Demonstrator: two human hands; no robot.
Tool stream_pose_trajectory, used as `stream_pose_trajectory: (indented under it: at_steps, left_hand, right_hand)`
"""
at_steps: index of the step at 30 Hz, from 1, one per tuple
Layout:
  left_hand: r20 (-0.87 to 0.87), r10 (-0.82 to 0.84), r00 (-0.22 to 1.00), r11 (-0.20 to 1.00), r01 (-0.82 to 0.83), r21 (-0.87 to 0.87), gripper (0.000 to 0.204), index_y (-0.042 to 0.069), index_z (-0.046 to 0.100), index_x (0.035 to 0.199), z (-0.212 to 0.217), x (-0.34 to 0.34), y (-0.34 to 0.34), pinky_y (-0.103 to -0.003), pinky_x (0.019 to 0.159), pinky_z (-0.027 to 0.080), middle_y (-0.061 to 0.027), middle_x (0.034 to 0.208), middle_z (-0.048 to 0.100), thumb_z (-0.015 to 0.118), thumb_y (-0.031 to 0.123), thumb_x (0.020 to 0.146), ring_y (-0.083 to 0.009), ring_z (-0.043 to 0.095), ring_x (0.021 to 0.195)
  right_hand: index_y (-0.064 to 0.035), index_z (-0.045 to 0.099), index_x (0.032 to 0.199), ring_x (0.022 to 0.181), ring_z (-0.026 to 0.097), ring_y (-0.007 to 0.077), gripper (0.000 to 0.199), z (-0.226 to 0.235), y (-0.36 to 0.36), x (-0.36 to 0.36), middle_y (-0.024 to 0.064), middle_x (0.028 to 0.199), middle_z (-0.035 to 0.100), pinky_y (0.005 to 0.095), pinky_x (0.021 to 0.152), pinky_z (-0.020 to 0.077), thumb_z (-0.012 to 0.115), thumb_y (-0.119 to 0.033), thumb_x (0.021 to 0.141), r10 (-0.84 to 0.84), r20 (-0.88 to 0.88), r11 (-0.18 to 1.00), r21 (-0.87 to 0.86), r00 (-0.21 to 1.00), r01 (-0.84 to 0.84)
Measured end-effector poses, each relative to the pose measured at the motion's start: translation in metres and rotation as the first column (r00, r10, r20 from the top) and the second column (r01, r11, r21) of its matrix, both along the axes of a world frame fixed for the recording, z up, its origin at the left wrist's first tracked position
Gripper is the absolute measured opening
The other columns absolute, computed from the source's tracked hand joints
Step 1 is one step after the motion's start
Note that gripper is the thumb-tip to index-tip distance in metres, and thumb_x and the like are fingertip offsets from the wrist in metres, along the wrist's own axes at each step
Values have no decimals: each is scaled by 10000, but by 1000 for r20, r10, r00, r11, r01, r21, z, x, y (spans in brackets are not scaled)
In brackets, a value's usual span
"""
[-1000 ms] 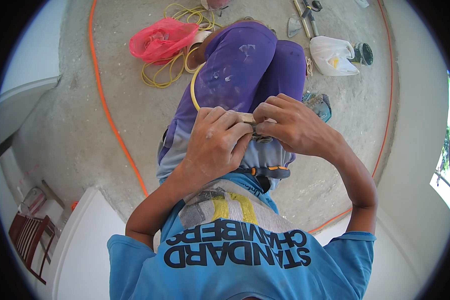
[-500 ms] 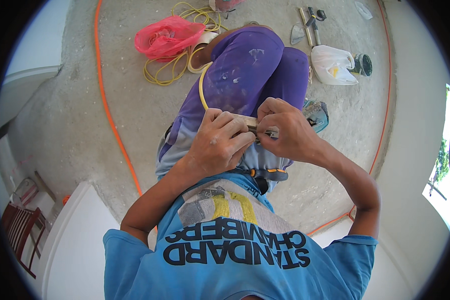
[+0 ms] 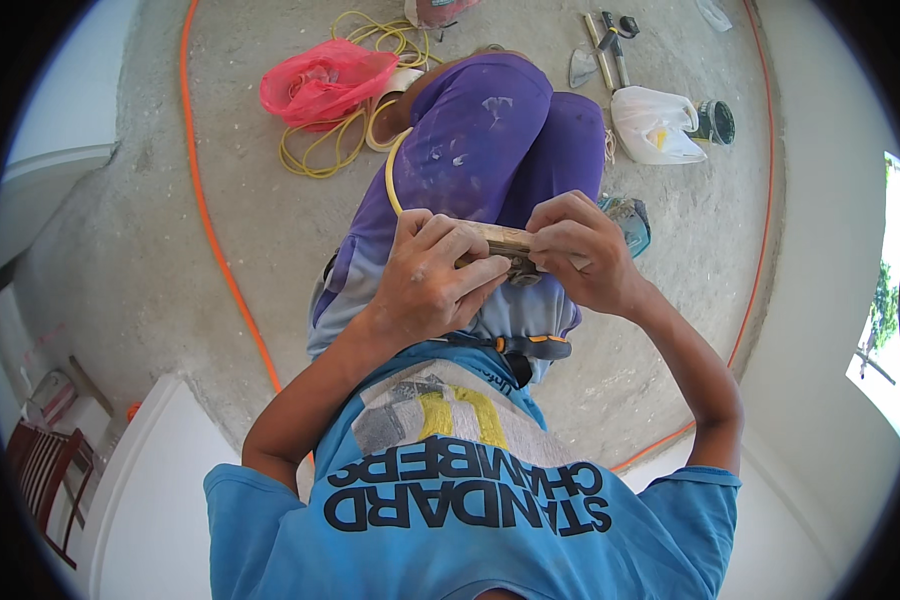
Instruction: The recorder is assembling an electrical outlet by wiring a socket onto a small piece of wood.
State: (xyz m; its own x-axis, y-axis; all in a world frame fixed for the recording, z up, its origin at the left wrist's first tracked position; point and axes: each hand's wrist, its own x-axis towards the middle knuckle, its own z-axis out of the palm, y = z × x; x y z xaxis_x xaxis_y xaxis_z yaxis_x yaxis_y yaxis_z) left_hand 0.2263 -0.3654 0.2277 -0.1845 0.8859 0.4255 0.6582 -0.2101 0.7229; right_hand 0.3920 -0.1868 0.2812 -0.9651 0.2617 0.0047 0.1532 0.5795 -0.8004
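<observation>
Gripping a small tan block (image 3: 498, 240) above my knees: left hand (image 3: 432, 280) wrapped round its left end, right hand (image 3: 580, 252) pinching its right end; bare concrete floor (image 3: 270, 240) open leftward to the orange cable (image 3: 210, 240).

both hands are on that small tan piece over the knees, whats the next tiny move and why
Probably keep the left hand clamped as the anchor and let the right hand work its end. Both hands pinch the tan piece from opposite ends, and the yellow cable curves up to the left side, so that side looks best held steady.
</observation>
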Motion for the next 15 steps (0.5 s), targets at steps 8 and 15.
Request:
stream_pose_trajectory:
  at_steps: [8, 15]
  left_hand:
    - [-9, 35, 999, 999, -35, -9, 158, 149, 791, 919, 7, 0, 4, -392, 832, 392, 25, 878, 645, 851, 174, 775, -185, 615, 847]
    - [-14, 40, 999, 999, -40, -32, 143, 130, 784, 899, 13, -4, 0, -389, 832, 400, 12, 882, 664, 848, 160, 774, -197, 627, 849]
  right_hand:
    - [-89, 730, 1029, 1017, 617, 278, 358, 12, 15, 5, 68, 1067, 640, 415, 845, 531, 781, -23, 680, 304, -14, 905, 317, 952, -284]
    - [-92, 745, 1039, 1016, 621, 268, 362, 6, 15, -13, 61, 1062, 640, 400, 858, 524, 784, -85, 680, 400, -13, 867, 329, 916, -374]
